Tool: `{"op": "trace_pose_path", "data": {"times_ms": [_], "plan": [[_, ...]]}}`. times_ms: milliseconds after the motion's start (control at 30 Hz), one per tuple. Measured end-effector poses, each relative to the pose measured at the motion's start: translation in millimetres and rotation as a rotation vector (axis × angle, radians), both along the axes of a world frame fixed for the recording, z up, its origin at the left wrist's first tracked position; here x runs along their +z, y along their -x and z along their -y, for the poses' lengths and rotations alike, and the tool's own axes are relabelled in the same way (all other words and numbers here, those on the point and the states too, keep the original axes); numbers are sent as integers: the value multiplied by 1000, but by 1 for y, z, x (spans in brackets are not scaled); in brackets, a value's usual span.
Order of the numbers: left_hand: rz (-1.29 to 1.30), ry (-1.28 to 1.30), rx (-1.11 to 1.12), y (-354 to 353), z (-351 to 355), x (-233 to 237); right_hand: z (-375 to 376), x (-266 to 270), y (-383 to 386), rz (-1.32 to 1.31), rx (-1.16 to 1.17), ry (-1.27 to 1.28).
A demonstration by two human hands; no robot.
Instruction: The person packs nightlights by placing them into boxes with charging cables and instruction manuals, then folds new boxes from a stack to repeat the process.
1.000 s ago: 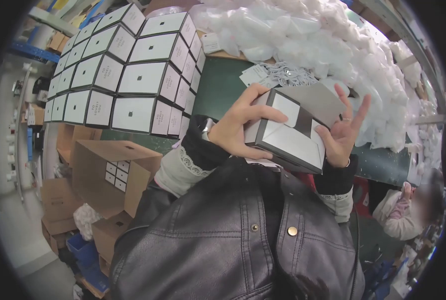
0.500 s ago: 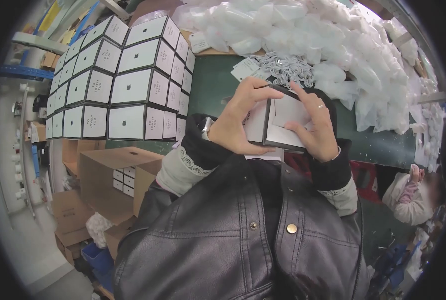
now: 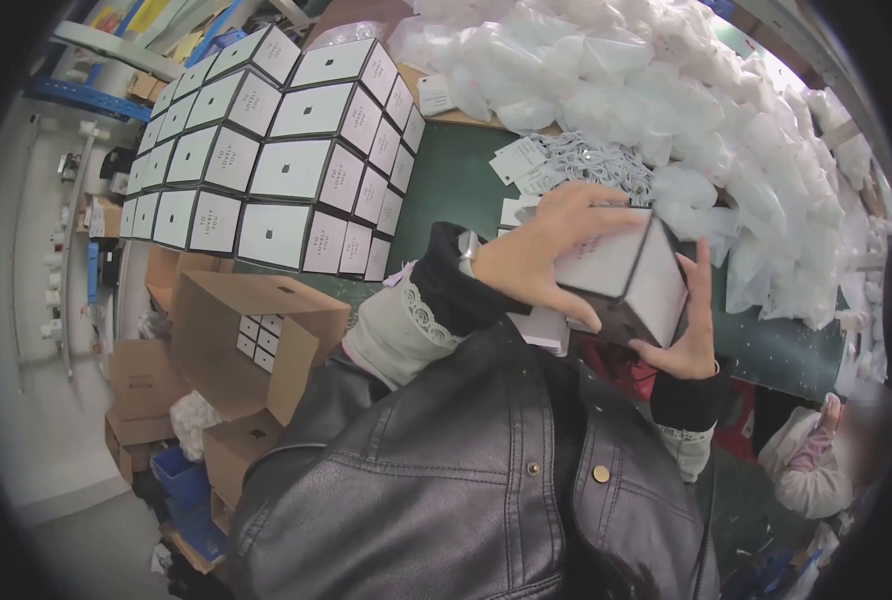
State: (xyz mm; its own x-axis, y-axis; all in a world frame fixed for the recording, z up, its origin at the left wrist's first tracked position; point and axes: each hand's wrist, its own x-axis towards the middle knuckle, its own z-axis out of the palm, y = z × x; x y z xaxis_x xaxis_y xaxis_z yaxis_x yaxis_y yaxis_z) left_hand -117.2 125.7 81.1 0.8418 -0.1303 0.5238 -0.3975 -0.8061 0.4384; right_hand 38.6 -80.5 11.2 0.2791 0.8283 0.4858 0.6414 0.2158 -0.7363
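Tilted between my hands is a white gift box (image 3: 606, 262) with black edges and faint lettering on one face. My left hand (image 3: 549, 245) is closed around its left side, thumb at the near edge and fingers over the far top. My right hand (image 3: 694, 325) grips the right side, with its thumb low and a finger stretched upward. Behind the box lies a heap of pale cords (image 3: 601, 160) with white cards (image 3: 519, 158) beside it. White flat pieces (image 3: 543, 328) show below my left hand, partly covered by the box and sleeve.
Stacked white boxes (image 3: 291, 170) stand on the left of the green table (image 3: 446, 185). Cloudy plastic bags (image 3: 606, 70) pile up along the back and right. An open carton (image 3: 236, 345) with small boxes inside stands lower left. Another person (image 3: 806, 460) is at the right.
The box has turned and tilted in my hands. The inner flap seen before is out of sight, and a smooth face shows. My right hand has moved down along the box's side.
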Motion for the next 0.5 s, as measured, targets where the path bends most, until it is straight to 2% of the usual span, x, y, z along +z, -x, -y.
{"op": "trace_pose_path", "data": {"times_ms": [100, 167, 267, 400, 500], "plan": [[-3, 316, 307, -14, -47, -16, 13, -30, -27, -368, 4, -224], [-61, 653, 754, -26, -108, -35, 20, -57, -51, -570, -130, -438], [-145, 809, 1161, -36, -206, -60, 35, -97, -64, -871, -200, -589], [-259, 717, 1385, -67, -322, -77, 19, -82, -38, -1151, -402, -720], [-464, 522, 1737, -91, -371, -84, 14, -77, -15, -1274, -471, -766]]}}
